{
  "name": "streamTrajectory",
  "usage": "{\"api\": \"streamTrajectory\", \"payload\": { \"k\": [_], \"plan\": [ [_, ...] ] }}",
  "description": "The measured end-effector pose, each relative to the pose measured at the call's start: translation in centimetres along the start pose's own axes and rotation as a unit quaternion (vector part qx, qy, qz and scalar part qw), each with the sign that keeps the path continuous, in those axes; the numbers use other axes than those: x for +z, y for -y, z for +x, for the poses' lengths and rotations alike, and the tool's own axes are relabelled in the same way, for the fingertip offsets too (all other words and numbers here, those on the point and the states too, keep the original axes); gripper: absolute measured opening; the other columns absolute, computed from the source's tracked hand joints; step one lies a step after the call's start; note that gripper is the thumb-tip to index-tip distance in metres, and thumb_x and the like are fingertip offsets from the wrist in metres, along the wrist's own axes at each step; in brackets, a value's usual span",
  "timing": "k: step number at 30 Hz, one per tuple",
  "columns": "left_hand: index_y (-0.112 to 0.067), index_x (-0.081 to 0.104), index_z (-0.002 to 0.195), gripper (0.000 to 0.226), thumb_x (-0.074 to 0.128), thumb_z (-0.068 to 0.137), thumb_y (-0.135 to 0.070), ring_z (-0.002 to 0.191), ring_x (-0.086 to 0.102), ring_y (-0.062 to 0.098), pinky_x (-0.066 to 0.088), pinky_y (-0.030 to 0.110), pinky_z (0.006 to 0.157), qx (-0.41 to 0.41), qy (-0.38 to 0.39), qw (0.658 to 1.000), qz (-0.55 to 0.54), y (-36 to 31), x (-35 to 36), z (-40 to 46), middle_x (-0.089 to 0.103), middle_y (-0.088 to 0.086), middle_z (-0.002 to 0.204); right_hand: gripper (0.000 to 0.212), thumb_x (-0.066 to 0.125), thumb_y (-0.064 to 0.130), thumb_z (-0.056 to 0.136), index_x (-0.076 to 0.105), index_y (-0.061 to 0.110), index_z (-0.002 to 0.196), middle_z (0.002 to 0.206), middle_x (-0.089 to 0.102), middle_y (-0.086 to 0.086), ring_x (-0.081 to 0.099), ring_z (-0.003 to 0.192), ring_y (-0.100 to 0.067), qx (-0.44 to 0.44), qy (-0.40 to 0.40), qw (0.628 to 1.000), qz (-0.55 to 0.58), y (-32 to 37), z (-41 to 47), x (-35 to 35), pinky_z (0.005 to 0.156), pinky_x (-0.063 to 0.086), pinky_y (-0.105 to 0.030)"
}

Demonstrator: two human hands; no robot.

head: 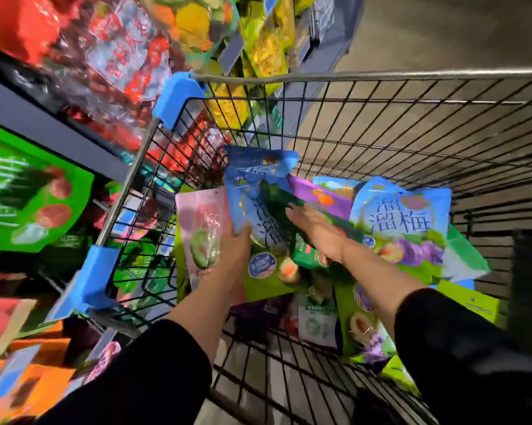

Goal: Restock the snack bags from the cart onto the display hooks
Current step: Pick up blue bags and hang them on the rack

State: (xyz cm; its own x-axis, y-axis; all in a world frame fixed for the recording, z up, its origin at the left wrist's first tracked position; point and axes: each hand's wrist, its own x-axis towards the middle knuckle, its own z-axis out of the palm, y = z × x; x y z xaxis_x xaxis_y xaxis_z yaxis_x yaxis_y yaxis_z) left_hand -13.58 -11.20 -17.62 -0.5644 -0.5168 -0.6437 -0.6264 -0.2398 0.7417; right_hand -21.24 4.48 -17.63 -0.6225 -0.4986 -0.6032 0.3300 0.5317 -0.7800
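Two hands are down inside the cart [381, 124], so this looks like the picking-up step. The left hand [235, 245] holds a blue bag [252, 191] by its lower edge, with the thumb curled over the front. The bag stands up tall, its top leaning toward the far side of the cart. The right hand [312, 228] reaches in just beside it. Its fingers are stretched out flat and touch the dark green part of the pile. It grips nothing that I can see.

I think the next move is to lift the blue bag up and out, then turn to the shelf [53, 130] on the left. The hooks themselves are hidden behind hanging bags, so the person will have to find one and line up the hole at the top of the bag. I cannot see that hole clearly here.

The cart is made of black wire with blue corners. It holds many snack bags in a loose heap. A pink bag [202, 231] stands against the left wall. Another blue plum bag [402, 219] lies on the right. A purple bag [317, 196] pokes out between the two blue ones. Green bags [470, 300] lie under the rest.
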Motion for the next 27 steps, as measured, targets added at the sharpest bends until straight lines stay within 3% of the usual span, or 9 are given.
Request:
{"api": "streamTrajectory", "payload": {
  "k": [3,5,7,10,14,18,20,22,27],
  "plan": [
    [-0.008,0.056,0.129,0.085,0.067,0.069,-0.068,0.103,0.067,0.028,0.053,0.042,0.092,-0.078,0.010,0.993,-0.092,-0.5,0.3,0.1,0.067,0.012,0.117,0.040,0.024,0.051,0.102,0.045,0.043,0.136,0.157,0.012,0.018,-0.006,0.146,-0.005,0.008,0.069,0.986,-0.154,0.5,0.6,-0.2,0.120,-0.006,-0.040],
    [-0.011,0.060,0.123,0.066,0.072,0.074,-0.053,0.100,0.067,0.027,0.054,0.044,0.092,-0.068,-0.013,0.995,-0.070,-0.2,0.0,0.3,0.069,0.010,0.112,0.031,0.034,0.049,0.101,0.047,0.053,0.128,0.157,0.017,0.018,0.004,0.147,-0.010,-0.027,0.047,0.962,-0.268,0.1,1.8,-0.1,0.120,0.005,-0.042],
    [-0.005,0.065,0.108,0.037,0.070,0.078,-0.027,0.095,0.067,0.032,0.054,0.050,0.088,-0.029,-0.054,0.997,0.042,0.4,-0.4,0.7,0.070,0.014,0.103,0.037,0.055,0.040,0.094,0.054,0.034,0.131,0.153,0.032,0.004,0.027,0.141,-0.023,-0.091,-0.028,0.942,-0.320,-0.6,3.3,0.0,0.114,0.026,-0.040],
    [-0.002,0.066,0.098,0.012,0.063,0.086,-0.006,0.093,0.066,0.035,0.054,0.051,0.085,-0.003,-0.077,0.990,0.114,0.8,-0.6,1.0,0.068,0.015,0.095,0.085,0.075,0.050,0.075,0.037,0.012,0.141,0.144,0.040,-0.012,0.037,0.133,-0.032,-0.058,-0.110,0.938,-0.325,-0.4,5.2,-0.7,0.107,0.036,-0.045],
    [-0.006,0.066,0.098,0.013,0.060,0.088,0.000,0.090,0.066,0.030,0.055,0.047,0.084,0.000,-0.079,0.993,0.089,0.8,-0.5,1.1,0.067,0.011,0.093,0.110,0.079,0.067,0.051,0.038,0.016,0.140,0.136,0.053,-0.006,0.051,0.124,-0.027,0.027,-0.014,0.967,-0.252,0.4,7.0,-2.0,0.102,0.043,-0.043],
    [-0.017,0.062,0.082,0.015,0.056,0.094,-0.011,0.090,0.065,0.031,0.053,0.045,0.084,-0.034,-0.092,0.994,0.037,0.9,-0.4,1.4,0.068,0.014,0.093,0.063,0.087,0.026,0.066,0.058,0.013,0.120,0.097,0.066,0.002,0.063,0.084,-0.011,0.021,0.019,0.993,-0.112,0.7,7.4,-4.3,0.073,0.047,-0.012],
    [-0.014,0.062,0.084,0.017,0.052,0.098,-0.018,0.093,0.065,0.032,0.052,0.047,0.086,-0.036,-0.090,0.994,0.046,0.8,-0.3,1.3,0.067,0.016,0.094,0.038,0.079,0.007,0.076,0.065,0.005,0.111,0.084,0.065,-0.002,0.059,0.064,-0.002,0.003,0.048,0.996,-0.069,0.5,7.1,-5.4,0.058,0.043,-0.008],
    [-0.008,0.062,0.088,0.019,0.050,0.099,-0.020,0.085,0.063,0.031,0.050,0.042,0.073,-0.014,-0.096,0.992,0.076,0.6,-0.1,0.8,0.065,0.017,0.085,0.011,0.075,0.010,0.081,0.070,0.004,0.088,0.070,0.058,-0.003,0.048,0.048,0.000,-0.023,0.016,0.995,-0.096,0.2,6.3,-6.2,0.048,0.035,-0.015],
    [-0.013,0.054,0.077,0.022,0.051,0.099,-0.017,0.055,0.041,0.011,0.033,0.025,0.051,0.100,-0.132,0.977,0.132,-1.9,0.0,-1.2,0.046,0.000,0.059,0.033,0.066,0.015,0.089,0.054,-0.004,0.065,0.051,0.047,-0.007,0.037,0.050,-0.004,-0.087,-0.053,0.991,-0.083,0.2,3.3,-7.7,0.053,0.028,-0.026]
  ]
}}
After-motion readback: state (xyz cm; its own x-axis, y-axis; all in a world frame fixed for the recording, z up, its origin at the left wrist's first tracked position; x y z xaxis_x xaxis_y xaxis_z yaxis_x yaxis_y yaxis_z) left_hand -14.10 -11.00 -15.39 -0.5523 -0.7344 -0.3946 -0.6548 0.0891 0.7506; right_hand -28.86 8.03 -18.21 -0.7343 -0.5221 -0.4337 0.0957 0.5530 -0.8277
